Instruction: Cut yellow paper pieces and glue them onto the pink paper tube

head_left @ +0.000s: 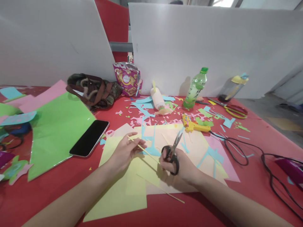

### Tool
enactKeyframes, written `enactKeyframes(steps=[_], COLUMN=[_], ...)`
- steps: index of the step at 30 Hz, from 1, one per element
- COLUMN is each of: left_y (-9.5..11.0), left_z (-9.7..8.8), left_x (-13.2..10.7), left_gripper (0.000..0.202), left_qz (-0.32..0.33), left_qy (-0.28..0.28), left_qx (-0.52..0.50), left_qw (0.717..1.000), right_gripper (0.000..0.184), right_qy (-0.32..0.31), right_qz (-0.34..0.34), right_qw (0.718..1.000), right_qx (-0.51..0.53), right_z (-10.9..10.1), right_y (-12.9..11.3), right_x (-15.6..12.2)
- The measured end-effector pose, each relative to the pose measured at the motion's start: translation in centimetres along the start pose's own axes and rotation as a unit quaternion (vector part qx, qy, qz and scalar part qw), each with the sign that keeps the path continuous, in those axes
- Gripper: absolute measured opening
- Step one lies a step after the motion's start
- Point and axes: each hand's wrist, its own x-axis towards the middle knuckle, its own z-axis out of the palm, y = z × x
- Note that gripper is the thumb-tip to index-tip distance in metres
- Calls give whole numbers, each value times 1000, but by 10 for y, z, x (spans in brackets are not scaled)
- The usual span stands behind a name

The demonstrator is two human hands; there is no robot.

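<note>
My left hand [126, 149] pinches a thin yellow paper strip [148, 154] between thumb and fingers. The strip slants down to the right, its far end close to the fingers of my right hand [176, 164]. That hand is closed around black-handled scissors [175, 146], whose blades point up and away, slightly parted. Whether the right fingers also touch the strip, I cannot tell. Beneath both hands lie overlapping yellow sheets [118, 195] with blue paper cut-outs [151, 146]. A second thin strip [163, 190] rests across the sheets' front edge.
Left of my hands are a phone [90, 138] and green sheets [52, 132]. Behind stand a camouflage bag [104, 91], a snack bag [127, 78], a paper-wrapped roll [157, 98] and a green bottle [195, 88]. A yellow glue gun [195, 126] trails a black cord [262, 154] rightward among paper scraps.
</note>
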Motion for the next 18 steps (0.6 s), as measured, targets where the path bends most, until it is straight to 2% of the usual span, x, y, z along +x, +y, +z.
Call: enactKeyframes(steps=[3, 6, 12, 15, 18], left_y=[0, 2, 5, 3, 2], left_z=[2, 6, 5, 0, -3], left_x=[-2, -4, -7, -7, -8], left_gripper=[14, 7, 12, 20, 23], left_qz=[-17, -28, -38, -51, -70], left_qy=[24, 9, 0, -57, -119], left_qx=[-43, -68, -18, 29, 70], left_qw=[999, 997, 999, 997, 988], right_gripper=[26, 28, 30, 36, 46], right_qy=[17, 31, 18, -21, -92], right_qz=[-8, -11, 13, 25, 60], right_qw=[1000, 999, 998, 998, 994], right_qx=[3, 10, 63, 59, 3], right_z=[2, 3, 0, -13, -30], right_y=[0, 1, 3, -2, -9], right_x=[-1, -1, -1, 0, -1])
